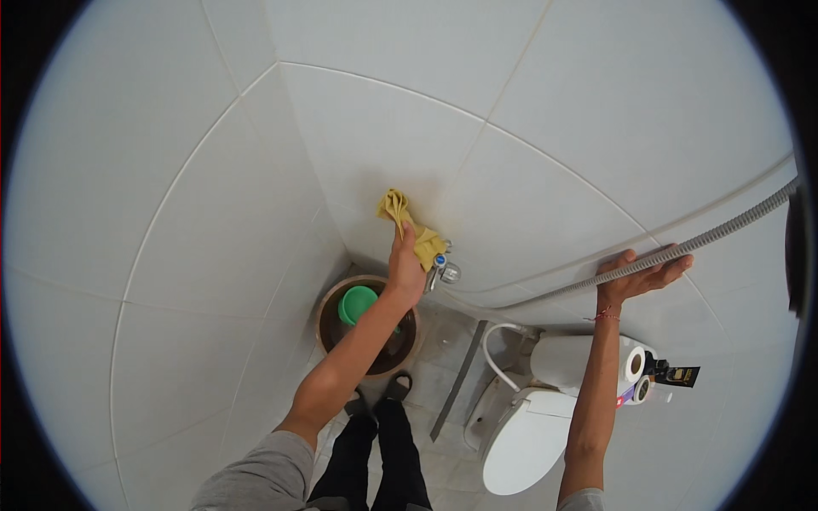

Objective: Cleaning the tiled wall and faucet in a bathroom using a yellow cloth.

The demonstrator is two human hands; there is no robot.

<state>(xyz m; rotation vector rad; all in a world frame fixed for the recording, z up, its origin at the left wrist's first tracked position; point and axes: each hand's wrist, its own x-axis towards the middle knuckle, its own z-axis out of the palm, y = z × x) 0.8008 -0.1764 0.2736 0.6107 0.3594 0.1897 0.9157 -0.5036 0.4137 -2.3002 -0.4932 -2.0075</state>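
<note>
A crumpled yellow cloth (422, 243) is bunched in my left hand (407, 265), part of it sticking up past the thumb. It lies against a chrome wall tap (441, 271) with a blue-marked knob, and hides part of that fitting. My right hand (632, 278) rests with spread fingers at the white tiled wall, behind a ribbed grey shower hose (696, 243). The hose crosses over the palm; the fingers do not close around it. A red string bracelet circles the right wrist.
Below my left arm stands a round water tub (332, 358) with a green dipper (358, 303) in it. A white toilet (530, 441), lid down, is at the right; toilet rolls (632, 364) and toiletries (677, 375) sit on its tank. A dark strip (459, 383) crosses the tiled floor.
</note>
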